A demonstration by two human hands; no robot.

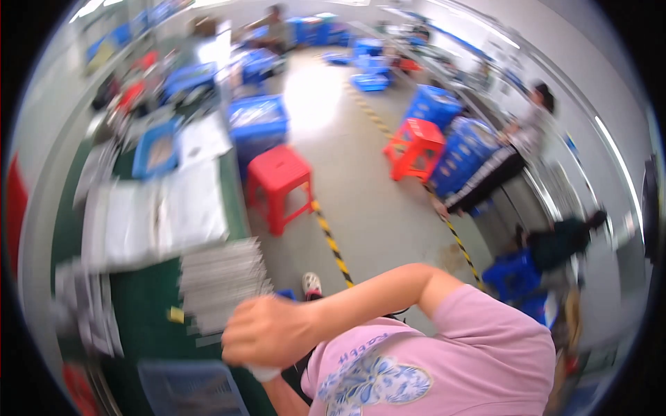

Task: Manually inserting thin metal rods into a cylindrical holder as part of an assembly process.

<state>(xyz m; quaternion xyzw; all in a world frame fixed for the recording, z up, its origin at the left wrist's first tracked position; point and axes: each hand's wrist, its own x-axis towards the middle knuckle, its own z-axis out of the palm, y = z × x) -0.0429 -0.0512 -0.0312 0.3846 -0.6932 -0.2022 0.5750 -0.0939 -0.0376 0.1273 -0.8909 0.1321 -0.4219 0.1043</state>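
Note:
My right hand [267,334] hangs over the green table's near right edge, its arm reaching across my body and its fingers curled closed. Whatever the fingers may hold is hidden. Below it my left forearm [286,396] comes up from the lower edge; my left hand is mostly covered by the right one. A small white thing [262,373] shows between them, too blurred to name. Just beyond my hands lies a fanned stack of thin white-grey sheets or strips [220,281]. A light blue plastic basket [191,388] stands nearer me on the left.
The green table [142,298] holds white papers [184,208], a yellow scrap [176,315] and a blue tray [154,149]. A red stool [280,173] and blue crate [258,118] stand beside it. Across the aisle are another red stool [416,149], blue crates [465,154] and co-workers.

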